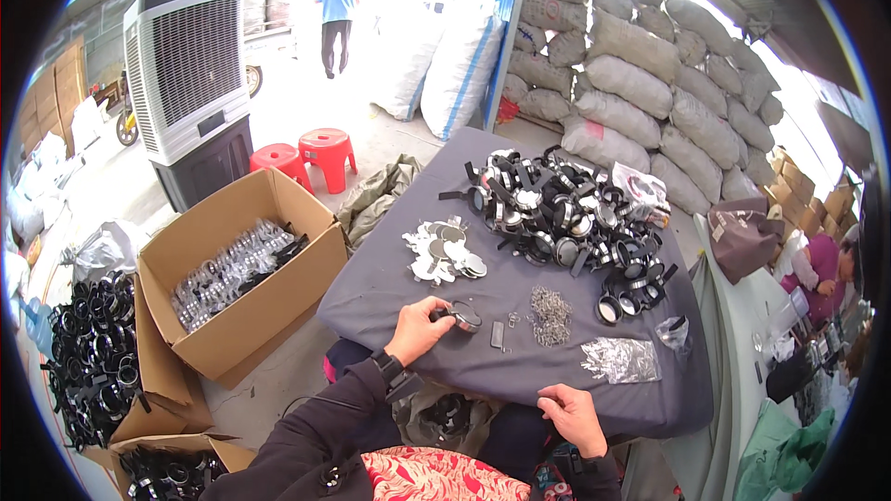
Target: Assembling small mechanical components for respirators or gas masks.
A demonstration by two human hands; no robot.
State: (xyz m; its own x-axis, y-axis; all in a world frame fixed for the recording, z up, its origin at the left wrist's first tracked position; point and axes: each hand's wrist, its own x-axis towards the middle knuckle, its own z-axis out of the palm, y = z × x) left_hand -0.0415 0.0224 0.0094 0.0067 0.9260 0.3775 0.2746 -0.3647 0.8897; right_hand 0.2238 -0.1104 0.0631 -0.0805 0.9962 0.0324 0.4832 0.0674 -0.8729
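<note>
My left hand (419, 329) pinches a round black piece with a silvery rim (464, 316) against the grey cloth. My right hand (573, 418) hovers at the table's near edge, fingers curled in; whether something small is in them is hidden. Between the hands lie a small dark rectangular plate (497, 334) and a few tiny metal bits. A heap of small metal rings or clips (550, 317) sits to the right of these. Beside it is a clear bag of small silvery parts (622, 359). Flat white-and-grey discs (444, 252) are piled beyond my left hand.
A big heap of round silver-rimmed pieces with black straps (566, 213) covers the far table (371, 301). At left stand a cardboard box (278, 292) of plastic-wrapped items, red stools (327, 153) and an air cooler (186, 65). Stacked sacks (640, 83) stand behind. Another person works at far right.
</note>
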